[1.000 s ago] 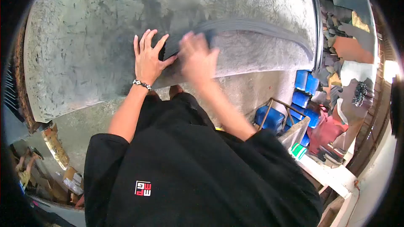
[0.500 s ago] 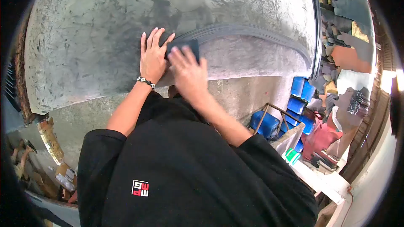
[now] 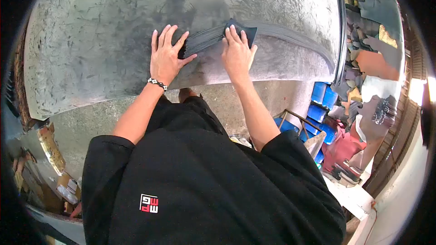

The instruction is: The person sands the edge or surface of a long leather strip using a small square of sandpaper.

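Note:
On the worn grey tabletop (image 3: 104, 50) lies a long band of thin dark strips (image 3: 206, 40), side by side and curving away to the right edge. My left hand (image 3: 167, 54), with a beaded bracelet at the wrist, rests flat at the band's left end, fingers spread and thumb over the strips. My right hand (image 3: 237, 59) presses a dark, roughly square piece (image 3: 247, 32), like leather or cloth, down on the band. Its fingers lie over the piece, and the piece's right and upper corners stick out from under them.
Blue plastic containers (image 3: 317, 113) stand below the table on the right, near a metal-framed stand (image 3: 302, 120). Further right, leather scraps (image 3: 377, 63) in several colours are heaped. A cardboard piece (image 3: 51, 147) is at the lower left.
My right hand has slid to the right along the band with the dark piece, uncovering strips beside my left hand. The left hand stays in place, its thumb now stretched out further.

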A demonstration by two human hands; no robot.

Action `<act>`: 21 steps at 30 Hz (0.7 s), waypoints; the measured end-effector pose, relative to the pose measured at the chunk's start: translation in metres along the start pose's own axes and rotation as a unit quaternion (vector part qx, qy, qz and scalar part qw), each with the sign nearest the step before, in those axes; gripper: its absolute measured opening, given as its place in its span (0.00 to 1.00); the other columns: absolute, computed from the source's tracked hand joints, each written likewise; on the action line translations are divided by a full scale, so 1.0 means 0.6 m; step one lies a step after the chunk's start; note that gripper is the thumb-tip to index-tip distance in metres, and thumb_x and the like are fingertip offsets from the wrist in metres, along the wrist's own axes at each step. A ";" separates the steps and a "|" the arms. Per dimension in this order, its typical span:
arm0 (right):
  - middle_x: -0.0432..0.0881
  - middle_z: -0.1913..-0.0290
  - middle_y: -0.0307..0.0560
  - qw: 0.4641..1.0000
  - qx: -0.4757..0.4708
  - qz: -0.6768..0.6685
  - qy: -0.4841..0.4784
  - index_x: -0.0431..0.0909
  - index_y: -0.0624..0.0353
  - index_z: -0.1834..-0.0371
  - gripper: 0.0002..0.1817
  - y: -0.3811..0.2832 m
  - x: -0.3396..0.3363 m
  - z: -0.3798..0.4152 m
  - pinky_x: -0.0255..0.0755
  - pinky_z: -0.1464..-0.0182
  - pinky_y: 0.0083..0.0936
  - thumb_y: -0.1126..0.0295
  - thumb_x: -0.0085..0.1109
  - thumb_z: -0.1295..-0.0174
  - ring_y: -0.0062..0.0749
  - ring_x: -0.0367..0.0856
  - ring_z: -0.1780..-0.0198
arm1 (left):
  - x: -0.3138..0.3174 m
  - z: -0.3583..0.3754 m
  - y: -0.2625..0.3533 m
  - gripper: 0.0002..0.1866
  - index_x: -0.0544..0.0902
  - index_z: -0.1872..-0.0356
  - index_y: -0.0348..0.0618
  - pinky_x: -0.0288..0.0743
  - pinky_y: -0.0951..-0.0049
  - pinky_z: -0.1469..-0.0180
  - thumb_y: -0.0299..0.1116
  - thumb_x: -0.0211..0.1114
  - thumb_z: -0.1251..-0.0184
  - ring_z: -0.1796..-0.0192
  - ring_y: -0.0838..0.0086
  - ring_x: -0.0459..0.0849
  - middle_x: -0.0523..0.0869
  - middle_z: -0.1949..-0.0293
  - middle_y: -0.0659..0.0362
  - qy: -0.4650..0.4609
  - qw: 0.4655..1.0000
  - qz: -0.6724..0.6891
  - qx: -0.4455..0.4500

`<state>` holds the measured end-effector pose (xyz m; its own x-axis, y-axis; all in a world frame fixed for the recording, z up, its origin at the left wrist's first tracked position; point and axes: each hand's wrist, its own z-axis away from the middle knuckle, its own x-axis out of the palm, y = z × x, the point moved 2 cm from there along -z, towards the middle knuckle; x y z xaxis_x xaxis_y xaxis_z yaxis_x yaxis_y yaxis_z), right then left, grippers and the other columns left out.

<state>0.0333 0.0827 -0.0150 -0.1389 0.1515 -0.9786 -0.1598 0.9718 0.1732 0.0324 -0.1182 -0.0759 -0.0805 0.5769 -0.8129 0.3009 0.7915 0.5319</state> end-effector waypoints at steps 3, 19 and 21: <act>0.80 0.20 0.46 0.996 -0.007 -0.071 -0.049 0.84 0.54 0.27 0.27 -0.099 -0.031 0.042 0.67 0.33 0.70 0.65 0.65 0.29 0.51 0.73 0.19 | -0.004 -0.006 -0.004 0.39 0.85 0.25 0.58 0.51 0.43 0.10 0.59 0.80 0.36 0.16 0.58 0.68 0.75 0.21 0.54 0.004 0.998 -0.053 0.019; 0.82 0.22 0.35 0.991 -0.075 -0.112 -0.002 0.85 0.44 0.28 0.25 -0.061 -0.013 0.018 0.69 0.35 0.63 0.65 0.68 0.29 0.41 0.76 0.21 | -0.007 0.000 0.001 0.37 0.88 0.28 0.57 0.52 0.42 0.10 0.49 0.85 0.41 0.14 0.57 0.66 0.74 0.20 0.54 -0.008 1.000 0.017 -0.005; 0.80 0.22 0.40 0.988 0.087 -0.091 -0.088 0.84 0.47 0.29 0.25 0.024 -0.005 -0.042 0.68 0.36 0.65 0.66 0.64 0.30 0.47 0.74 0.21 | -0.005 0.001 0.002 0.37 0.86 0.27 0.58 0.51 0.43 0.10 0.49 0.84 0.40 0.14 0.57 0.66 0.73 0.19 0.54 0.003 1.000 0.018 -0.007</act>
<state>0.0068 0.0918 -0.0069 0.0504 -0.0138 -0.9986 0.0064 0.9999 -0.0135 0.0335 -0.1189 -0.0730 -0.0749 0.6054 -0.7924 0.2912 0.7733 0.5632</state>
